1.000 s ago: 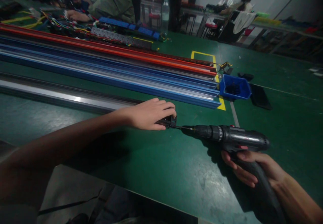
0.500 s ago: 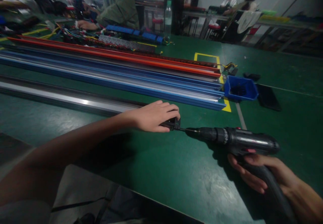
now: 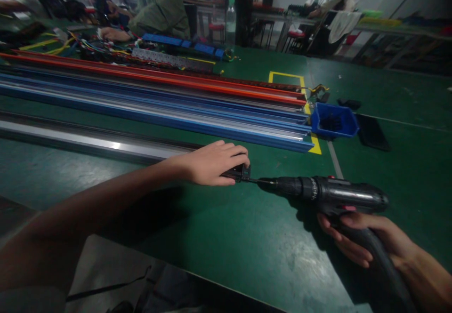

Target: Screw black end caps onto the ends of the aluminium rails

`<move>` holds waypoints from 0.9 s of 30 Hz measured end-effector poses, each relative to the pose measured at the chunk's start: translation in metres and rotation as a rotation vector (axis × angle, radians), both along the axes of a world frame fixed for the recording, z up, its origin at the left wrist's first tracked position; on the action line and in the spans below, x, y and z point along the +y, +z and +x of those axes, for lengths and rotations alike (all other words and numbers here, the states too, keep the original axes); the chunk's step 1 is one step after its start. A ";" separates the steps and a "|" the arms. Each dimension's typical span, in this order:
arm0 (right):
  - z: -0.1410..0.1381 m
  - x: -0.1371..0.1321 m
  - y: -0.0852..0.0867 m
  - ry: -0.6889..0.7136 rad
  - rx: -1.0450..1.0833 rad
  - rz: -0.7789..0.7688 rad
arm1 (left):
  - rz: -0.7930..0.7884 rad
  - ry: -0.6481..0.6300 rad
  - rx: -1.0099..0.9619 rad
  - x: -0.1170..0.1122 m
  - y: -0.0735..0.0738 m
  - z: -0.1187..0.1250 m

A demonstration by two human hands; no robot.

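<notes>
My left hand (image 3: pixel 212 163) is closed over the near end of a long silver-grey metal rail (image 3: pixel 88 140) that lies on the green table (image 3: pixel 226 237). A small black end piece (image 3: pixel 242 172) shows under my fingertips. My right hand (image 3: pixel 360 237) grips the handle of a black cordless drill (image 3: pixel 332 195). The drill lies level, and its bit tip (image 3: pixel 256 180) touches the black end piece from the right.
Blue, silver and orange rails (image 3: pixel 176 101) lie side by side beyond my hand. A blue bin (image 3: pixel 334 121) with dark small parts stands at their right end, next to a flat black object (image 3: pixel 372 132). Other people sit at the far tables, with wires and parts.
The view has shifted slightly. My hands, the drill and the rail hold the same pose, with the bit on the end piece throughout.
</notes>
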State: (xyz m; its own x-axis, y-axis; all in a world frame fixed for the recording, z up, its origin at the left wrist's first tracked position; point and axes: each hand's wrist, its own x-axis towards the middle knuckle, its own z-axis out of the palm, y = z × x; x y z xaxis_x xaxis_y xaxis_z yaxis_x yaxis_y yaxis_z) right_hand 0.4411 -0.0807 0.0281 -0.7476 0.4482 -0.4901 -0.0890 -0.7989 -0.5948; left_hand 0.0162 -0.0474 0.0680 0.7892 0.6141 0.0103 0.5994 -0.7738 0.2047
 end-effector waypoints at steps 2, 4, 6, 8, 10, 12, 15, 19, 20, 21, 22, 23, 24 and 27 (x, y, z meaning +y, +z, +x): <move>0.000 0.000 0.000 0.001 0.003 0.001 | -0.005 0.002 0.005 0.000 -0.001 0.000; -0.001 -0.001 0.000 0.003 0.009 0.003 | -0.009 0.004 0.014 0.000 -0.001 0.000; -0.001 -0.001 0.001 0.002 0.016 0.005 | -0.011 0.005 0.020 0.000 -0.001 0.000; -0.002 -0.001 0.002 0.001 0.019 0.008 | -0.011 0.005 0.020 0.000 -0.001 0.000; -0.002 -0.001 0.001 -0.002 0.015 0.012 | -0.013 0.004 0.013 0.000 -0.001 -0.001; -0.001 -0.001 0.001 -0.001 0.013 0.012 | -0.019 0.006 0.006 0.000 -0.001 -0.001; -0.001 0.000 -0.001 -0.006 0.014 0.012 | -0.025 0.012 -0.009 0.000 -0.001 -0.002; -0.003 0.001 0.000 0.003 0.020 0.018 | -0.032 0.012 -0.016 0.000 -0.001 -0.001; -0.003 0.001 0.000 0.005 0.026 0.020 | -0.035 0.013 -0.012 -0.001 0.000 -0.001; -0.004 0.001 0.000 0.005 0.032 0.021 | -0.039 0.015 -0.007 -0.001 0.000 -0.001; -0.003 0.001 0.000 0.008 0.038 0.020 | -0.043 0.017 0.000 0.000 0.000 -0.001; -0.003 0.001 0.000 0.011 0.042 0.018 | -0.046 0.020 0.005 0.000 0.001 -0.001; -0.002 0.001 0.000 0.015 0.043 0.014 | -0.051 0.022 0.009 0.000 0.001 -0.001; -0.002 0.001 0.000 0.015 0.042 0.006 | -0.078 0.022 0.001 -0.001 0.002 0.000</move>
State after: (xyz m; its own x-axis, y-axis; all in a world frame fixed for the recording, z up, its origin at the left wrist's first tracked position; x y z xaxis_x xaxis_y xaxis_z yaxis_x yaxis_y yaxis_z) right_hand 0.4394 -0.0798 0.0281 -0.7744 0.4394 -0.4552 -0.1020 -0.7968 -0.5955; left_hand 0.0158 -0.0484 0.0704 0.7756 0.6300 -0.0387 0.6161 -0.7424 0.2632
